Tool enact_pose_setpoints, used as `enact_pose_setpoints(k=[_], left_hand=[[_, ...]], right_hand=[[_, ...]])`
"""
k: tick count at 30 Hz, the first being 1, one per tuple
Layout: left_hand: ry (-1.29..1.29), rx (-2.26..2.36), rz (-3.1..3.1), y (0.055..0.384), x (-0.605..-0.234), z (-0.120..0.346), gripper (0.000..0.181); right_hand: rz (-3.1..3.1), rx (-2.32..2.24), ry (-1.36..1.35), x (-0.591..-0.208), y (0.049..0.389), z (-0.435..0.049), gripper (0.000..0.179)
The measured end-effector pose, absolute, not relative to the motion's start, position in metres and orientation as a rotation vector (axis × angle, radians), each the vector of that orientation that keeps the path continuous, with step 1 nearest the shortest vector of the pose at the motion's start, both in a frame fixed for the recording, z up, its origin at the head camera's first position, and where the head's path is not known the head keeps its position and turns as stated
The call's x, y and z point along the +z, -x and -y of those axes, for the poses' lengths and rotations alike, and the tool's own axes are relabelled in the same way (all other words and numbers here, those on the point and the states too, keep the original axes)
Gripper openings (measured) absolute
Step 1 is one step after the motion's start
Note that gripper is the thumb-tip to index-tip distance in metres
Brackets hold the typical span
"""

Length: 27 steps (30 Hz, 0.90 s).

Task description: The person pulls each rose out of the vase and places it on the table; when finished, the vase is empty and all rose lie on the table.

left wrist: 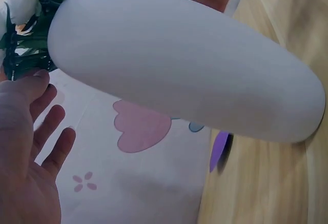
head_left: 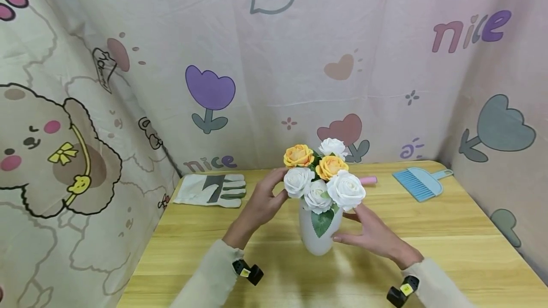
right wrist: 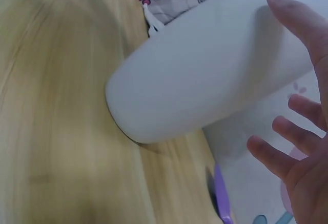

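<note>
"nice" reads twice on the backdrop (head_left: 274, 61), high at right and low at left. The white vase (head_left: 309, 229) stands upright mid-tabletop (head_left: 428, 232), long axis vertical, roses (head_left: 329, 168) at its top. Fingers spread, the hands flank it apart: left hand (head_left: 266, 198) by the blooms, right hand (head_left: 373, 233) beside the vase; contact is unclear.

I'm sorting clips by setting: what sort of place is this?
Probably an indoor tabletop corner, perhaps set up for recording: a wooden table, printed cloth hung behind it, plus a vase of flowers.
</note>
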State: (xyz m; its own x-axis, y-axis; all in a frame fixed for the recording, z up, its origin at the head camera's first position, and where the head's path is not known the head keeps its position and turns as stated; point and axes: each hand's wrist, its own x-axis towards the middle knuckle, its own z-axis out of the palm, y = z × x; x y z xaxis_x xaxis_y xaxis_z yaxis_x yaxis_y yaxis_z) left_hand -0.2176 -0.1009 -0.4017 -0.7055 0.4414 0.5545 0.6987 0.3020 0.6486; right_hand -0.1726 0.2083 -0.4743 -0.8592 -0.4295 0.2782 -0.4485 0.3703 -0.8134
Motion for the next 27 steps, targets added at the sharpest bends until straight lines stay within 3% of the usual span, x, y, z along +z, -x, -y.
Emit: enact_pose_setpoints(k=[16, 27], left_hand=[[1.032, -1.688, 2.141, 0.210, -0.393, 0.075, 0.036], [0.801, -1.752, 2.029, 0.212, -0.392, 0.061, 0.026]], right_hand=[[2.560, 1.620, -0.803, -0.480, 0.170, -0.197, 0.095], [2.556, 1.654, -0.819, -0.481, 0.170, -0.196, 0.091]])
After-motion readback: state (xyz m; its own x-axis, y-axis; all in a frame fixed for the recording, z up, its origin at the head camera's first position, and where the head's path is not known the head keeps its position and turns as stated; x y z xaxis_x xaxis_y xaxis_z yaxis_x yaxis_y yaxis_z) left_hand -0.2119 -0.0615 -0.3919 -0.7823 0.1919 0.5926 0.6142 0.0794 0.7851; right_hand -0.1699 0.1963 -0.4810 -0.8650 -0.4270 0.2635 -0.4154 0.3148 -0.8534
